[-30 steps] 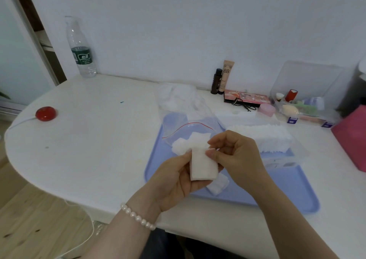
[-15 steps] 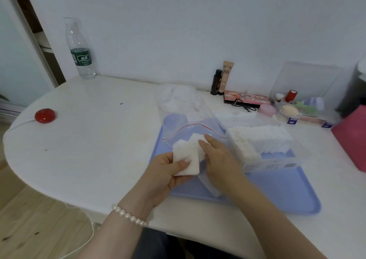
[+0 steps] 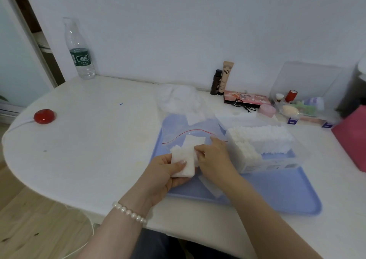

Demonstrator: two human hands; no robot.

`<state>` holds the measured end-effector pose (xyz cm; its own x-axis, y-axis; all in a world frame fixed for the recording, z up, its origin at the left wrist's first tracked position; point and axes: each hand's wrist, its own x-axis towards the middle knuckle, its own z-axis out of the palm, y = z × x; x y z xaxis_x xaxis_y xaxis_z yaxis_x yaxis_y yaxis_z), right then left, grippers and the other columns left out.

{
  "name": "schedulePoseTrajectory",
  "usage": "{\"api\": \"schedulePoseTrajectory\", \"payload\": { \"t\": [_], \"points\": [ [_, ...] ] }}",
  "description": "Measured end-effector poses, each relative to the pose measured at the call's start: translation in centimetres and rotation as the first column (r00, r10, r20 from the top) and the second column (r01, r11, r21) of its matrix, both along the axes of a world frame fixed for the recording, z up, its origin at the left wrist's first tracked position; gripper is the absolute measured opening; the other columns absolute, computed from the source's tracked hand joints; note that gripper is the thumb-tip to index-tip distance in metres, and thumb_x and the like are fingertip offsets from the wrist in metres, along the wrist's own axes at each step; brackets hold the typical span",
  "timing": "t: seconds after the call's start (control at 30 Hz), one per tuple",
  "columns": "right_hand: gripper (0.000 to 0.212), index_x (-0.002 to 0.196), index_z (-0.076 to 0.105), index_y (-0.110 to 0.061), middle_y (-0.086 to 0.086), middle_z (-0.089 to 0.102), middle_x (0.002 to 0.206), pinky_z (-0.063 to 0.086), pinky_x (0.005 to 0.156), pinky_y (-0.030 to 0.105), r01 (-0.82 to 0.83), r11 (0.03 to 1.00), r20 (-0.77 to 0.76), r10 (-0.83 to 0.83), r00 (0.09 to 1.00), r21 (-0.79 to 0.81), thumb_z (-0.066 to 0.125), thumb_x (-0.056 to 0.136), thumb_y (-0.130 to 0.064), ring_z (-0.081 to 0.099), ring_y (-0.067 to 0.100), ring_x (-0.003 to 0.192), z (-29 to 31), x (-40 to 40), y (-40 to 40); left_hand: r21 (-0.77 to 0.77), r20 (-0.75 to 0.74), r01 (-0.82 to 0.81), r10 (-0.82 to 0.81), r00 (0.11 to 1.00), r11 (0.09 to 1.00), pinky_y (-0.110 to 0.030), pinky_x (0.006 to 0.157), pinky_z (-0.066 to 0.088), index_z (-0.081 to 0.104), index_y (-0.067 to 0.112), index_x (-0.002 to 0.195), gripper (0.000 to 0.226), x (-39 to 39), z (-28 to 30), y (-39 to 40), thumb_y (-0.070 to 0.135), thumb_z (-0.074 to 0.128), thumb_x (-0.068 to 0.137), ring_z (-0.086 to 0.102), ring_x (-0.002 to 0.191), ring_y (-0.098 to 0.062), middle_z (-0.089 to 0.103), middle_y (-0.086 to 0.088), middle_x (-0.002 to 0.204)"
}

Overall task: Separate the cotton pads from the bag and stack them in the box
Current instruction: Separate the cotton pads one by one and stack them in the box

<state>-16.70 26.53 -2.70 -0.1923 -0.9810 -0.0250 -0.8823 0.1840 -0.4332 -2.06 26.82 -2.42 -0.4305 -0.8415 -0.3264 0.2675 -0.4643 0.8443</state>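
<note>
Since 1.0 s ago: both hands lowered from above the tray's near edge to the bag mouth. Left hand (image 3: 166, 171) now holds its pad stack (image 3: 183, 163) low over the tray (image 3: 287, 197). Right hand (image 3: 213, 157) released that stack; its fingers now lie on loose pads (image 3: 195, 140) by the bag (image 3: 184, 120).

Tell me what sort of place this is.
Probably a home dressing or vanity table: a BB cream tube, a makeup palette and a clear organizer of cosmetics line the wall.
</note>
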Motion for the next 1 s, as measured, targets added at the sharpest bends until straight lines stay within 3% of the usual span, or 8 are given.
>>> {"api": "schedulePoseTrajectory", "payload": {
  "t": [0.1, 0.17, 0.23, 0.33, 0.6, 0.67, 0.77, 1.0],
  "points": [
    [0.028, 0.085, 0.065, -0.017, 0.007, 0.052, 0.122, 0.034, 0.090, 0.036, 0.003, 0.998, 0.003, -0.003, 1.000, 0.055, 0.040, 0.095, -0.022, 0.039, 0.033, 0.117, 0.1, 0.3, -0.6, 0.011, 0.001, 0.000, 0.000, 1.000, 1.000, -0.026, 0.064, 0.059, 0.065, -0.001, 0.099, 0.020, 0.0, 0.1, 0.0, -0.005, 0.047, 0.092, 0.072, 0.079, -0.022, 0.073, -0.013, 0.091],
    [0.029, 0.066, 0.053, -0.017, 0.005, 0.060, 0.109, 0.038, 0.082, 0.037, -0.012, 0.998, 0.112, 0.019, 0.994, -0.064, 0.042, 0.093, -0.015, 0.048, 0.034, 0.108, 0.0, 0.3, -0.6, 0.017, 0.005, -0.002, 0.002, 1.000, 1.000, -0.027, 0.063, 0.058, 0.065, -0.002, 0.099, 0.019, 0.0, 0.1, 0.0, -0.005, 0.048, 0.092, 0.072, 0.080, -0.023, 0.073, -0.014, 0.092],
    [0.022, 0.076, 0.065, -0.006, 0.003, 0.065, 0.103, 0.044, 0.084, 0.036, 0.046, 0.973, 0.255, 0.013, 0.967, -0.227, 0.048, 0.091, -0.008, 0.056, 0.028, 0.101, 0.3, 0.0, 0.2, 0.015, 0.015, -0.008, 0.007, 1.000, 1.000, -0.027, 0.063, 0.058, 0.064, -0.002, 0.099, 0.018, 0.0, 0.2, 0.0, -0.005, 0.048, 0.092, 0.071, 0.080, -0.022, 0.072, -0.015, 0.094],
    [0.016, 0.097, 0.072, -0.007, -0.010, 0.063, 0.097, 0.041, 0.081, 0.013, 0.232, 0.895, 0.432, -0.049, 0.901, -0.381, 0.060, 0.087, -0.007, 0.058, 0.009, 0.095, 1.2, -0.8, 2.1, -0.005, 0.010, -0.029, 0.029, 1.000, 1.000, -0.028, 0.069, 0.059, 0.063, -0.003, 0.103, 0.019, -0.1, 0.2, 0.0, -0.004, 0.048, 0.093, 0.069, 0.092, -0.028, 0.070, -0.017, 0.102],
    [0.032, 0.077, 0.068, -0.027, -0.003, 0.067, 0.075, 0.048, 0.066, 0.012, 0.498, 0.644, 0.726, 0.132, 0.675, -0.581, 0.066, 0.079, 0.005, 0.058, 0.002, 0.068, 3.9, -1.7, 4.8, -0.021, -0.072, -0.027, 0.025, 0.997, 0.999, -0.025, 0.059, 0.058, 0.062, -0.005, 0.104, 0.018, -0.7, 1.1, 0.8, -0.004, 0.048, 0.092, 0.072, 0.075, -0.023, 0.072, -0.015, 0.090],
    [0.034, 0.079, 0.071, -0.026, -0.007, 0.069, 0.072, 0.050, 0.066, 0.017, 0.512, 0.717, 0.837, 0.186, 0.514, -0.473, 0.064, 0.079, 0.008, 0.060, 0.005, 0.070, 4.9, -2.3, 4.8, -0.004, -0.092, -0.009, 0.008, 0.996, 1.000, -0.028, 0.060, 0.058, 0.061, -0.006, 0.105, 0.019, -0.8, 1.3, 0.9, -0.004, 0.047, 0.092, 0.072, 0.075, -0.024, 0.072, -0.015, 0.090],
    [0.033, 0.084, 0.073, -0.019, -0.001, 0.071, 0.072, 0.053, 0.064, 0.020, 0.217, 0.938, 0.946, 0.216, 0.244, -0.270, 0.064, 0.070, 0.010, 0.064, 0.011, 0.069, 5.8, -2.5, 4.7, 0.034, -0.115, 0.053, -0.049, 0.992, 0.998, -0.032, 0.065, 0.060, 0.060, -0.004, 0.107, 0.021, -1.1, 1.5, 1.1, -0.001, 0.045, 0.093, 0.071, 0.078, -0.024, 0.072, -0.016, 0.093],
    [0.052, 0.104, 0.065, -0.020, 0.001, 0.066, 0.077, 0.054, 0.068, 0.046, -0.038, 0.964, 0.801, 0.239, 0.550, -0.261, 0.068, 0.069, 0.018, 0.063, 0.019, 0.064, 5.4, -1.9, 5.1, 0.016, -0.148, 0.175, -0.171, 0.974, 0.984, -0.037, 0.087, 0.054, 0.061, 0.010, 0.117, 0.032, -1.4, 1.7, 1.5, 0.012, 0.035, 0.099, 0.059, 0.115, -0.029, 0.066, -0.010, 0.119]
  ]
}}
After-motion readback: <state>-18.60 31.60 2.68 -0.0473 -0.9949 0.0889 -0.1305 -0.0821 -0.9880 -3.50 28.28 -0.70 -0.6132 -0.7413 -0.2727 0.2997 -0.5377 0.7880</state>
